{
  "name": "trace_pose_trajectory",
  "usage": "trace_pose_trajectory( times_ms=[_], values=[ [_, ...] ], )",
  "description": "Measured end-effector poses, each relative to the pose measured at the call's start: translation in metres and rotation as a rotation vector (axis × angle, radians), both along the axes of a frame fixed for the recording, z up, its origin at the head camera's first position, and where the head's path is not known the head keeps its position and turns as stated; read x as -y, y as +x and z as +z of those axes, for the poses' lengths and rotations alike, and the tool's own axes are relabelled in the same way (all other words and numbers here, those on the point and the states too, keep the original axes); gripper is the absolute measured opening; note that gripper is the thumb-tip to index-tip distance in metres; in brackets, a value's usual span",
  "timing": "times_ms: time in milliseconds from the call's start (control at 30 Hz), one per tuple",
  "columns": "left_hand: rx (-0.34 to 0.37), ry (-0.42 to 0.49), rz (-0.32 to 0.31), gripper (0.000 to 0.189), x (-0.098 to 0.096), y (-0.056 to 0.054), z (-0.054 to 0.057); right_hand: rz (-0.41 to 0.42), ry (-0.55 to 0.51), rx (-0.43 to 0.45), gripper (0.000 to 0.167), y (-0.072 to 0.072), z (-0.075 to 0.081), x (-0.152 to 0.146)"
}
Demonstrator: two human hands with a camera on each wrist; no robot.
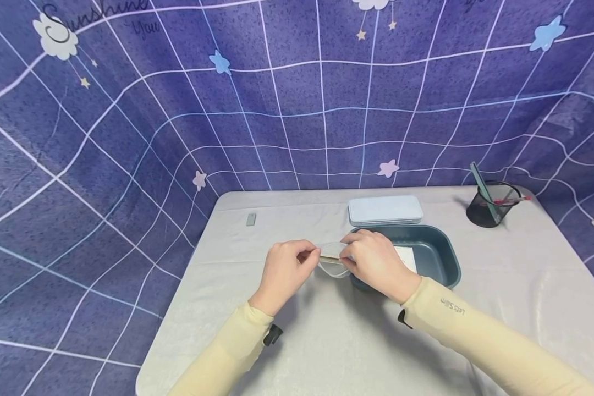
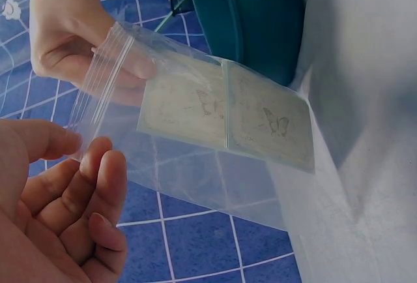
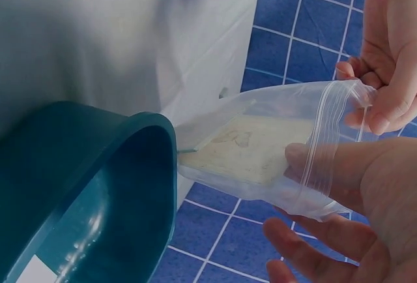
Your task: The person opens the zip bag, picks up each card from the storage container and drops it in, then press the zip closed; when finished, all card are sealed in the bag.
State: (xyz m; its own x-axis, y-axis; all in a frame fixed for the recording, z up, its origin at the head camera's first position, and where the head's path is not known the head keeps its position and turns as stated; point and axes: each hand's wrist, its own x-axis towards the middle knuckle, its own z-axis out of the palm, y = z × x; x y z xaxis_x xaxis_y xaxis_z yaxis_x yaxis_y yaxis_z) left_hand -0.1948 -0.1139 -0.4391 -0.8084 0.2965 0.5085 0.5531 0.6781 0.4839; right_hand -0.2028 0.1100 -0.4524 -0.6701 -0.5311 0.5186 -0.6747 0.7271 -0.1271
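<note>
Between my hands hangs a clear zip-lock bag (image 2: 195, 178) with cream paper pieces (image 2: 189, 104) inside. Small butterfly prints show on them in the left wrist view. My left hand (image 1: 287, 272) pinches the bag's mouth at one corner of the zip strip, other fingers curled below. With thumb and fingers on opposite sides of the plastic, my right hand (image 1: 376, 264) grips the other end of the mouth. The right thumb (image 3: 298, 159) shows through the plastic, up against the paper. Right beside the bag is a dark teal bin (image 1: 445, 253), partly under the right hand.
White paper (image 1: 406, 257) lies in the bin. Behind it sits a pale blue case (image 1: 386, 210). At the back right stands a black mesh pen cup (image 1: 485, 212) holding a green ruler-like strip and a red pen. A small grey-green block (image 1: 251, 219) lies at the back left.
</note>
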Motion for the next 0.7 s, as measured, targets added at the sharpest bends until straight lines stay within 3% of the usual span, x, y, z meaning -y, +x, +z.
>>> trace_pose_trajectory(
  times_ms=[433,700],
  values=[
    [0.004,-0.004,-0.002,0.012,0.000,0.000,-0.003,0.047,-0.040,0.025,0.011,0.003,-0.001,-0.006],
    [0.003,0.002,-0.003,0.011,0.000,-0.001,-0.002,0.066,-0.091,-0.006,0.009,0.010,0.010,-0.011]
  ],
)
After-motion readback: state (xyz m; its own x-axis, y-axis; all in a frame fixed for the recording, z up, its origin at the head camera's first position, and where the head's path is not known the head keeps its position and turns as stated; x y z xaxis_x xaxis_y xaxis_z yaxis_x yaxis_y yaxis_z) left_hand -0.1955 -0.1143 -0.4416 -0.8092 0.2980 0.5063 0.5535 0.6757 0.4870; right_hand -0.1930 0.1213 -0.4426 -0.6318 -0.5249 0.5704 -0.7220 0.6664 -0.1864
